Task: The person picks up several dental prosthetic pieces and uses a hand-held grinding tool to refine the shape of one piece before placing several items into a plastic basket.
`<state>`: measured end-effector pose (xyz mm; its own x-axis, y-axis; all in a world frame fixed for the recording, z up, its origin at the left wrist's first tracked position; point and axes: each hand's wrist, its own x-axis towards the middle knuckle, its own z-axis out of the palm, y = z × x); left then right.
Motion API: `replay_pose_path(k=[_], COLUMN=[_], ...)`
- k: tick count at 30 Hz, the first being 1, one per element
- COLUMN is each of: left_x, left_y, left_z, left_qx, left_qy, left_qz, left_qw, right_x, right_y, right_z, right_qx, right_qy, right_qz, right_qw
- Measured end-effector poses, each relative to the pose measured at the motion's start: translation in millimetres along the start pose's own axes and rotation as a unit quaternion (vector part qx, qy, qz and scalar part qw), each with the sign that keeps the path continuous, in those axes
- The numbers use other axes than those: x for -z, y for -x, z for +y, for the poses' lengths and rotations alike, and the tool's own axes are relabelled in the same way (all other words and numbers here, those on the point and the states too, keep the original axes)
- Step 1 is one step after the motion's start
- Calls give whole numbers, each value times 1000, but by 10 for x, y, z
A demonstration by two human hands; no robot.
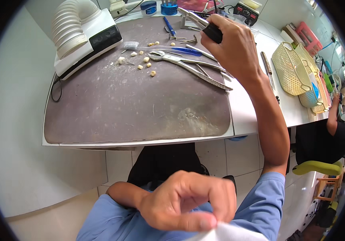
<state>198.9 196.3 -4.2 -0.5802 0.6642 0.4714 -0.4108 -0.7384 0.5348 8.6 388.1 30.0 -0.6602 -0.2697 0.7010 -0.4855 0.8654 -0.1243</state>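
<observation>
View: head camera, looking down on the desk; clock directions start from the middle of the picture, unless a hand is named.
Right hand: the right hand (234, 48) is raised at between one and two o'clock, its fingers closed around the metal tool.
Metal tool: the metal tool (195, 19) has a silver front and a black grip; from the right hand it points to ten o'clock, and from the left hand it is at twelve o'clock, well apart.
Left hand: the left hand (188, 201) is at six o'clock, near to the body, fingers curled; thumb and forefinger are pinched together on the white piece.
White piece: the white piece (236, 233) extends from this pinch toward four o'clock; I cannot tell if it is cloth or paper.
Tooth-like pieces: the small tooth-like pieces (153, 73) lie scattered at eleven o'clock, about nine o'clock from the right hand and well apart from both hands.
Pliers: the pliers (176, 59) lie at twelve o'clock on the grey mat (140, 108), handles toward the right forearm.
Left side: a white machine (104, 24) with ribbed hose stands between ten and eleven o'clock.
Right side: the woven baskets (291, 68) stand at two o'clock; another person (327, 138) sits at three o'clock.
</observation>
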Motion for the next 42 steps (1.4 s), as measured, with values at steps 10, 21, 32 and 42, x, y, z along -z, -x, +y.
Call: replay_pose_path(k=[10, 21, 32, 42], left_x=[94, 122, 555, 1043], left_y=[-103, -79, -272, -772], left_z=[-16, 186, 692, 1054], left_qx=[-46, -20, 63, -9], left_qy=[40, 12, -234, -428], left_qz=[-8, 24, 208, 235], left_qw=[998, 999, 948, 873], right_x=[114, 57, 71, 93], right_y=[-61, 5, 89, 131], right_z=[-144, -277, -216, -461], right_qx=[-46, -22, -23, 90], right_qy=[-19, 13, 0, -130], right_qz=[6, 55, 65, 55], right_qw=[999, 998, 998, 986])
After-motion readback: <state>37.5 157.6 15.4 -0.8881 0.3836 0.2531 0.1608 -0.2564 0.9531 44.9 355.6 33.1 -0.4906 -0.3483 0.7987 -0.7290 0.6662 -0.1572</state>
